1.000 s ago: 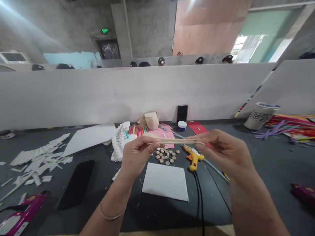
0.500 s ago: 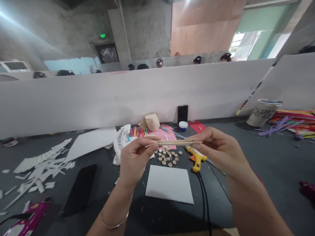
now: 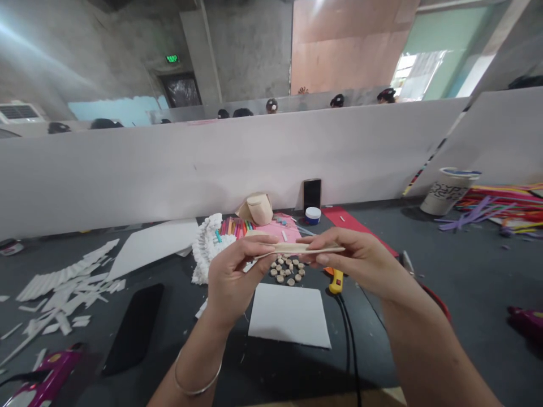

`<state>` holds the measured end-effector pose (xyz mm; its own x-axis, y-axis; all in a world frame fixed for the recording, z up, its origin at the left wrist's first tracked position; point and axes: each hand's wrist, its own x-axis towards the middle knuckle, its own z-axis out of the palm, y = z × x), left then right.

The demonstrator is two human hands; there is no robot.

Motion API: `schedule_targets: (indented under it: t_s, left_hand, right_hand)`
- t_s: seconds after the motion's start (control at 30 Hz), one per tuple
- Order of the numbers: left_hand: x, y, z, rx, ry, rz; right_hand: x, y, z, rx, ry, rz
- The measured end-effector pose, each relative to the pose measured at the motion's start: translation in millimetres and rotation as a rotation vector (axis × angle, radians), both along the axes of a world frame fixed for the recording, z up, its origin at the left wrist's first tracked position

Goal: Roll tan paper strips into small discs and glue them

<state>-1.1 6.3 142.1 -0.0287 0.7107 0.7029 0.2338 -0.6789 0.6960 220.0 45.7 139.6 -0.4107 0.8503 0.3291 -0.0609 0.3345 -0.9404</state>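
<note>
Both hands hold a thin beige sheet (image 3: 292, 249) level above the table, seen nearly edge-on; cloth or card, I cannot tell. My left hand (image 3: 237, 271) pinches its left end between thumb and fingers. At the right end, my right hand (image 3: 360, 257) grips it, with the index finger reaching along the top. Below lies a white rectangular board (image 3: 289, 314). Small round wooden slices (image 3: 291, 271) are scattered just behind the board. Partly hidden by my right hand is a yellow glue gun (image 3: 336, 281) with a black cord.
White paper strips (image 3: 63, 294), a black phone (image 3: 134, 328) and a magenta tool (image 3: 53, 373) lie left. Behind are crayon-like sticks (image 3: 235, 227), a beige roll (image 3: 259, 209), a white-lidded jar (image 3: 313, 215) and a standing phone (image 3: 312, 195). Scissors (image 3: 407, 263) and a cup (image 3: 447, 192) are right.
My right hand has shifted left along the beige sheet, its fingers now nearer the middle. The sheet has tilted so more of its upper face shows. The view has moved slightly.
</note>
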Motion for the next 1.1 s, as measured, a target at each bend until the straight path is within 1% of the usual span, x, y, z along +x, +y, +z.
schedule_targets:
  t_s: [0.07, 0.17, 0.23, 0.3, 0.37, 0.43, 0.5, 0.6, 0.7, 0.77, 0.83, 0.9, 0.97, 1.03, 1.1]
  left_hand:
    - [-1, 0, 0.2, -0.007, 0.022, -0.024]
    - [-1, 0, 0.5, 0.009, 0.063, -0.032]
    - [-1, 2, 0.3, 0.053, 0.086, -0.004]
    - [-3, 5, -0.1, 0.130, 0.103, 0.074]
    - [-4, 9, -0.8, 0.191, 0.113, 0.184]
    - [-7, 11, -1.5, 0.199, 0.121, 0.264]
    - [-8, 13, -2.1, 0.188, 0.126, 0.287]
    - [-7, 12, -2.6, 0.203, 0.146, 0.264]
    - [-6, 11, -2.2, 0.265, 0.200, 0.261]
    - [-6, 10, -1.4, 0.316, 0.237, 0.286]
    - [-5, 8, -0.7, 0.334, 0.244, 0.290]
    - [-5, 6, -0.5, 0.292, 0.223, 0.257]
    - [-4, 2, -1.2, 0.198, 0.184, 0.222]
    - [-3, -1, -2.1, 0.098, 0.136, 0.177]
    - [-2, -5, -2.8, 0.017, 0.096, 0.095]
  right_hand:
    - [0, 1, -0.6, -0.030, 0.001, 0.030]
    - [0, 1, 0.5, 0.008, 0.003, -0.015]
    - [2, 1, 1.2, 0.034, -0.014, -0.043]
    - [6, 1, 0.9, 0.001, -0.064, -0.025]
    - [9, 1, 0.4, -0.086, -0.146, 0.055]
    - [12, 1, 0.7, -0.160, -0.206, 0.134]
    - [12, 1, 2.2, -0.186, -0.205, 0.161]
    - [9, 2, 4.3, -0.193, -0.131, 0.138]
    - [6, 3, 3.5, -0.223, -0.072, 0.114]
    - [6, 3, 2.0, -0.224, -0.050, 0.065]
    - [7, 2, 1.3, -0.213, -0.059, 0.002]
    - [10, 0, 1.7, -0.215, -0.094, -0.053]
    - [13, -2, 2.9, -0.227, -0.123, -0.085]
    - [15, -3, 3.7, -0.227, -0.123, -0.098]
    - [18, -3, 3.6, -0.208, -0.089, -0.081]
